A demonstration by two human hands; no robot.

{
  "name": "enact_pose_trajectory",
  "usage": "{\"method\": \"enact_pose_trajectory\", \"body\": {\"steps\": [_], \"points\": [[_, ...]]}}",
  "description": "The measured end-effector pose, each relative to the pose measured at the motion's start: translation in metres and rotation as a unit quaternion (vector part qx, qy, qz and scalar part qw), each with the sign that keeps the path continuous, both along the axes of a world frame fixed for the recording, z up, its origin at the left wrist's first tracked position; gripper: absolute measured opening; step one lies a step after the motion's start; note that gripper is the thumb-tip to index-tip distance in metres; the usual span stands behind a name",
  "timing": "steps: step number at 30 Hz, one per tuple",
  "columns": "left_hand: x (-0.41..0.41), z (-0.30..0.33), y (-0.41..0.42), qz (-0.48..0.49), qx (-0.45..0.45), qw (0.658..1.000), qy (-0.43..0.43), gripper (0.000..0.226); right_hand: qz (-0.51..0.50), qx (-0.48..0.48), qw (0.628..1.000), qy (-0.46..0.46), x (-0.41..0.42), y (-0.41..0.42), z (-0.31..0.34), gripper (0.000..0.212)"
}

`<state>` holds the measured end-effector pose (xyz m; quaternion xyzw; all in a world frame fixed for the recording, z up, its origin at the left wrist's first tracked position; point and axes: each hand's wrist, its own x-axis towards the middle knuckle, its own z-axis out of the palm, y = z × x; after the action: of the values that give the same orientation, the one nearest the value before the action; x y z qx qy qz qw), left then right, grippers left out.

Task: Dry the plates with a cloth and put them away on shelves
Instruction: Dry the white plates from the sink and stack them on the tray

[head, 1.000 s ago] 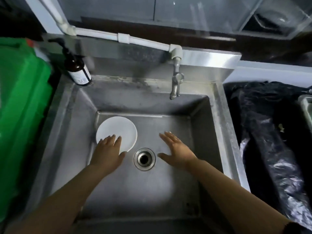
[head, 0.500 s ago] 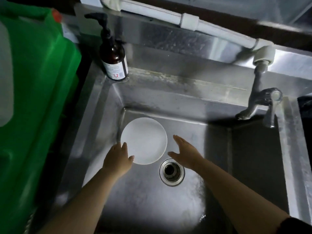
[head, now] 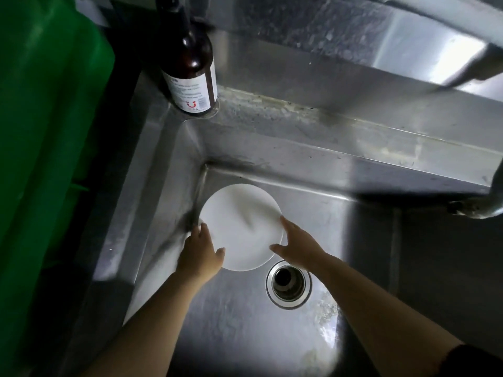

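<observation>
A white round plate lies flat on the floor of the steel sink, near its far left corner. My left hand is at the plate's near left rim, fingers extended and thumb over the edge. My right hand is at the plate's right rim, fingers spread, thumb reaching over the near edge. Neither hand has curled round the plate. No cloth is in view.
A brown pump bottle stands on the sink's back left ledge. The drain sits just right of the plate's near edge. A green plastic container fills the left side. The tap spout hangs at the right edge.
Both hands have closed in on the plate, the right one sliding left from beside the drain to its rim. The camera has moved closer and to the left.
</observation>
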<state>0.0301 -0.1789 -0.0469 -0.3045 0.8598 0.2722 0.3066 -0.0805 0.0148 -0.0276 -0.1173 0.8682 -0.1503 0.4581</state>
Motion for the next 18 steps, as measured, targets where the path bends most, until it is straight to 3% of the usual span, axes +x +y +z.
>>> {"method": "enact_pose_trajectory", "body": {"steps": [6,10,13,15,18], "points": [[-0.007,0.002,0.005,0.151,0.061,0.986,0.041,0.074,-0.162,-0.059,0.984,-0.049,0.003,-0.002,-0.010,0.089],[0.001,0.004,0.008,0.208,0.097,0.973,0.031,0.077,-0.265,-0.127,0.951,-0.096,0.003,0.003,-0.005,0.064],[0.015,0.009,0.016,0.194,0.090,0.977,0.022,0.081,-0.317,-0.157,0.925,-0.135,0.010,0.001,0.008,0.078],[0.022,0.015,0.026,0.183,0.073,0.980,0.041,0.077,-0.314,-0.180,0.919,-0.156,0.022,-0.010,0.015,0.089],[0.021,0.022,0.046,0.250,0.099,0.961,0.071,0.060,-0.231,-0.165,0.956,-0.068,0.031,-0.027,0.018,0.083]]}}
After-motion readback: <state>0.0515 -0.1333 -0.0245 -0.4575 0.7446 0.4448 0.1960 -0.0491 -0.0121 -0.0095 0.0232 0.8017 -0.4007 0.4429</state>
